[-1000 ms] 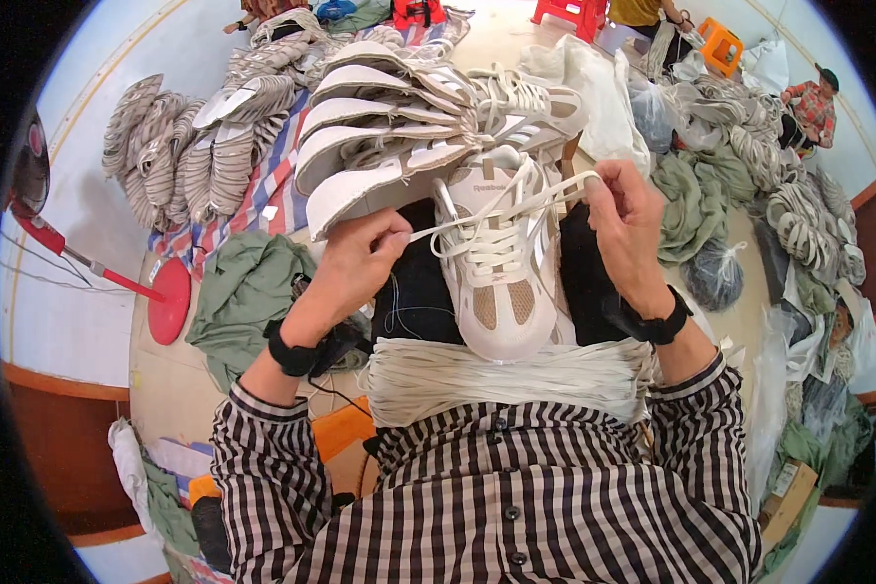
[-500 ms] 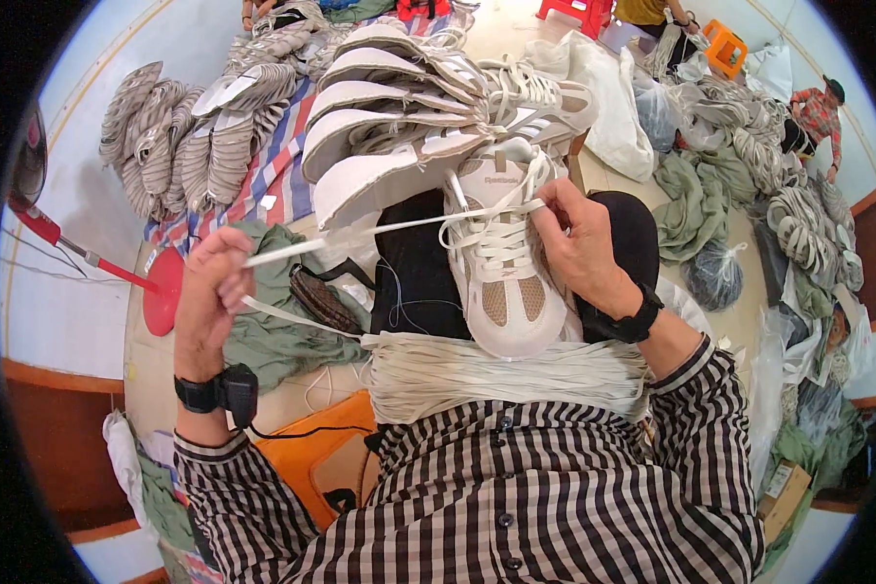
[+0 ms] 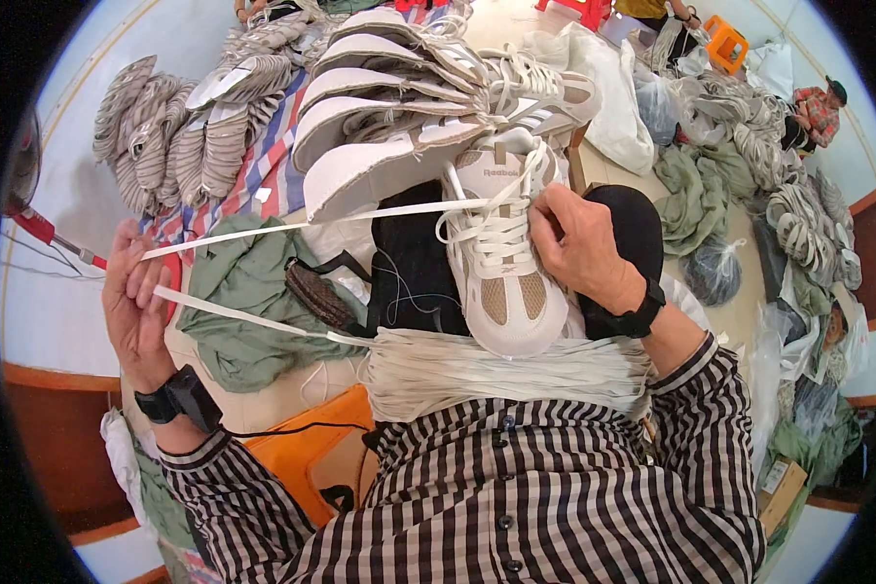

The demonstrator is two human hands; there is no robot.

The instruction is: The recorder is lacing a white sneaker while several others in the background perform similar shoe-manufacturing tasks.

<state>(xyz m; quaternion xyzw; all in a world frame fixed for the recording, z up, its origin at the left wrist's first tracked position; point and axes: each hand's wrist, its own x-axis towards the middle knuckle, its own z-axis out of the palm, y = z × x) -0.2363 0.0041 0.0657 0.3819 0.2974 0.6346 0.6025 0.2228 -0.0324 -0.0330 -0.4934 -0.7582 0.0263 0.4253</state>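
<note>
A white and beige sneaker [image 3: 504,263] rests on my lap, toe toward me, with pale laces crossed over its tongue. My right hand [image 3: 584,251] is closed at its right side by the eyelets; its fingertips are partly hidden. Out to the left, my left hand [image 3: 136,277] is closed on a white shoelace [image 3: 292,226]. One stretch of this lace runs taut to the sneaker's upper eyelets. Another stretch slants from my left hand down to a bundle of white laces [image 3: 506,375] lying across my lap.
Several joined shoe uppers [image 3: 380,122] fan out beyond the sneaker. Stacked uppers [image 3: 165,136] lie on striped cloth at far left. Green fabric [image 3: 238,302] and an orange bag [image 3: 307,448] are at left. Sacks and more uppers line the right, where other people [image 3: 818,117] sit.
My left hand has moved farther left and slightly down, drawing out a longer length of lace. My right hand stays at the sneaker's side, its fingers curled more.
</note>
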